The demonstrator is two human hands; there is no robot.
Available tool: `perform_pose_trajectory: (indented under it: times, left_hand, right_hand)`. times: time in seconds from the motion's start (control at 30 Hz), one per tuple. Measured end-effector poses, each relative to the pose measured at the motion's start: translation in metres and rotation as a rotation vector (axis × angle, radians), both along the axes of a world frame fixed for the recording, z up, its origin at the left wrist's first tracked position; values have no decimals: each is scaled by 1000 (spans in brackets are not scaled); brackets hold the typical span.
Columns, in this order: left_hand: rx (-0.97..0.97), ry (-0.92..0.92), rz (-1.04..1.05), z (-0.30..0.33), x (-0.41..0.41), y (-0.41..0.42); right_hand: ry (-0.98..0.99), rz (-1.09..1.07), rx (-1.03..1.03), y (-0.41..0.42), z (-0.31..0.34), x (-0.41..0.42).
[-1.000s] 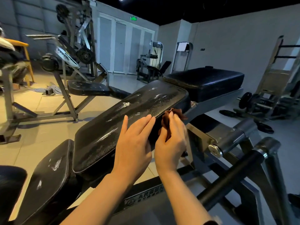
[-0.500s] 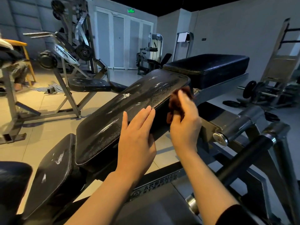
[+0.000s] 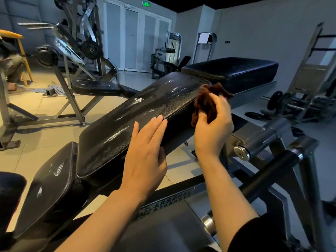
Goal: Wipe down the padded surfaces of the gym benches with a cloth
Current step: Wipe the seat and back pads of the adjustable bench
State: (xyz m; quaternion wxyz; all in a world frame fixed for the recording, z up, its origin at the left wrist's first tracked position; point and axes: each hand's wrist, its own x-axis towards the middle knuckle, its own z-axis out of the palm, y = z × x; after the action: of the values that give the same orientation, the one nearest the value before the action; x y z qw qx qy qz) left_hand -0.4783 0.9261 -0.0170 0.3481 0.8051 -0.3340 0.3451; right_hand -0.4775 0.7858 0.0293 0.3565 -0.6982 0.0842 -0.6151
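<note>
A long black padded back pad (image 3: 127,122) slopes up from lower left to upper right, its top shiny with wet streaks. My left hand (image 3: 145,157) rests flat on the pad's near edge, fingers straight. My right hand (image 3: 212,128) grips a crumpled dark brown cloth (image 3: 205,100) and holds it against the pad's right side, near the top corner. Below the back pad lies a black seat pad (image 3: 47,190). Beyond the cloth sits a thick black pad (image 3: 232,71), level and set higher.
A steel frame with a black roller bar (image 3: 269,171) and a chrome pivot (image 3: 241,153) crowds the right. Another bench (image 3: 94,86) and a plate-loaded machine (image 3: 72,42) stand on the left. Weight plates (image 3: 274,100) lie on the floor at the right.
My right hand has slid the cloth up along the pad's right edge to the top corner. My left hand has stayed on the near edge.
</note>
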Motion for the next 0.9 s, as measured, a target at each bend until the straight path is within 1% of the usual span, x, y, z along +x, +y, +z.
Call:
perform_pose_trajectory:
  times: [0.07, 0.2, 0.3, 0.37, 0.43, 0.5, 0.57, 0.63, 0.77, 0.83, 0.9]
  left_hand:
    - [2, -4, 1, 0, 1, 1]
    - [-11, 7, -1, 0, 1, 0]
    - [-28, 17, -4, -1, 1, -1]
    - [-27, 15, -10, -2, 0, 0]
    - [-21, 10, -8, -2, -1, 3]
    - [-16, 5, 9, -3, 0, 8]
    - [-8, 3, 25, -4, 2, 14]
    - [-4, 5, 37, -5, 4, 19]
    - [8, 19, 30, -8, 6, 26]
    - [13, 24, 21, -10, 5, 29]
    - [4, 34, 22, -11, 4, 33]
  right_hand:
    - [47, 59, -20, 6, -5, 5]
    - [67, 56, -66, 20, -32, 1]
    - [133, 101, -101, 29, -47, -14]
    - [103, 112, -64, 30, -40, -19]
    - [53, 48, 32, 18, -19, -17]
    - [108, 63, 128, 0, 4, -9]
    - [199, 155, 158, -9, 9, -3]
    - [187, 181, 134, 2, -2, 1]
    - [188, 113, 9, 45, -41, -5]
    - [232, 163, -42, 60, -53, -17]
    - [257, 234, 3, 64, -52, -28]
